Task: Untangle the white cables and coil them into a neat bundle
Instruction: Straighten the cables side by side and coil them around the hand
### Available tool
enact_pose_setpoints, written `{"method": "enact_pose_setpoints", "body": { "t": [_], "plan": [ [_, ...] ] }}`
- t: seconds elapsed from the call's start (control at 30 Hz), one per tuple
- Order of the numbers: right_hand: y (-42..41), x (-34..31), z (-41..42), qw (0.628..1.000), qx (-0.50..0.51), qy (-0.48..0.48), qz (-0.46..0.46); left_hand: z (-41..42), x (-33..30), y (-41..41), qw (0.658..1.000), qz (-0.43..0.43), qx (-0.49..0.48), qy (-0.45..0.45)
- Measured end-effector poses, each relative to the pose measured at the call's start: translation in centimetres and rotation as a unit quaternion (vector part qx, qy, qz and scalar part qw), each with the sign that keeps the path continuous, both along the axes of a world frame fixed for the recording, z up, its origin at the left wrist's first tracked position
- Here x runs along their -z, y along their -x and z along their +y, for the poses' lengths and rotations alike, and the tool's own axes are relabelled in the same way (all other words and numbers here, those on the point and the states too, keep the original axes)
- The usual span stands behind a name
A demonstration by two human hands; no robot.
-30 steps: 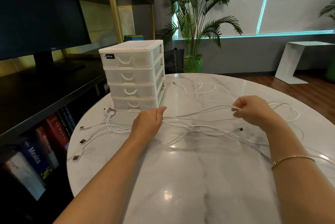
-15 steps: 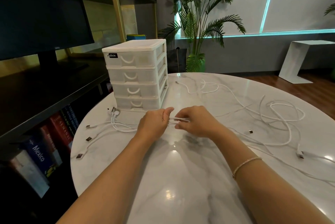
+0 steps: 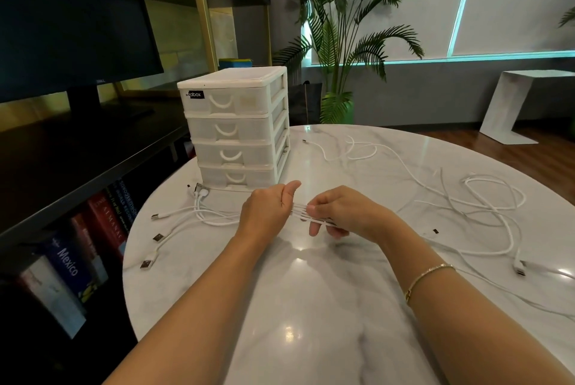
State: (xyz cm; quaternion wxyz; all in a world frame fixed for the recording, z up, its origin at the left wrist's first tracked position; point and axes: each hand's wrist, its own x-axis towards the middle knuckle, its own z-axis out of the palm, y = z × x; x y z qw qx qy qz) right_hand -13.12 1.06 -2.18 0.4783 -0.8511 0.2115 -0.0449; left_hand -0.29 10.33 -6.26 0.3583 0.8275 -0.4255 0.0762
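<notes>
Several white cables [image 3: 485,198] lie spread over the round marble table [image 3: 311,322]. A flat band of parallel cable strands [image 3: 300,209] runs between my two hands at the table's middle. My left hand [image 3: 267,210] grips the strands in a fist, thumb up. Close to its right, my right hand [image 3: 339,213] pinches the same strands between curled fingers. Plug ends [image 3: 157,237] fan out to the left of my left hand. Loose loops trail off to the right, with a connector [image 3: 519,269] near the right edge.
A white four-drawer plastic organiser [image 3: 236,126] stands at the table's back left. A dark shelf with books [image 3: 65,263] and a monitor [image 3: 71,20] lies to the left. A potted palm [image 3: 345,42] and a white side table [image 3: 516,104] stand behind.
My right hand slid left along the cables from the far right until it sits next to my left hand. The slack now lies in loops on the right side of the table.
</notes>
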Motion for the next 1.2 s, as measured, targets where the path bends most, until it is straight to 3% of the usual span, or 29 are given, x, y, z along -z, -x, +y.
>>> {"method": "enact_pose_setpoints", "body": {
  "t": [0.13, 0.33, 0.47, 0.6, 0.77, 0.97, 1.07, 1.2],
  "plan": [
    [0.1, -0.3, 0.6, 0.999, -0.016, -0.024, 0.026, -0.2, 0.2, -0.3, 1.0, 0.014, -0.01, -0.002],
    [0.2, -0.8, 1.0, 0.997, -0.039, 0.02, 0.067, 0.0, 0.1, -0.2, 0.999, 0.027, -0.011, 0.015],
    [0.5, -1.5, 1.4, 0.991, -0.068, 0.081, 0.086, 0.1, 0.0, -0.4, 0.999, 0.039, 0.007, 0.026],
    [0.3, -0.8, 0.4, 0.969, -0.047, 0.224, 0.093, 0.5, -0.4, -0.1, 0.998, 0.027, 0.041, 0.033],
    [-0.3, -0.1, 0.5, 0.952, -0.048, 0.282, 0.109, 0.4, -0.7, 0.3, 0.997, 0.043, 0.04, 0.043],
    [0.1, -1.3, 2.4, 0.956, -0.135, 0.245, 0.088, 0.2, -0.2, -0.7, 0.995, 0.085, 0.028, 0.036],
    [0.5, -1.7, 2.1, 0.969, -0.125, 0.189, 0.097, 0.3, -0.3, -0.6, 0.996, 0.086, 0.025, 0.026],
    [1.2, -1.3, 0.8, 0.973, -0.076, 0.189, 0.108, 0.7, -0.4, -0.3, 0.994, 0.066, 0.086, 0.012]
  ]
}}
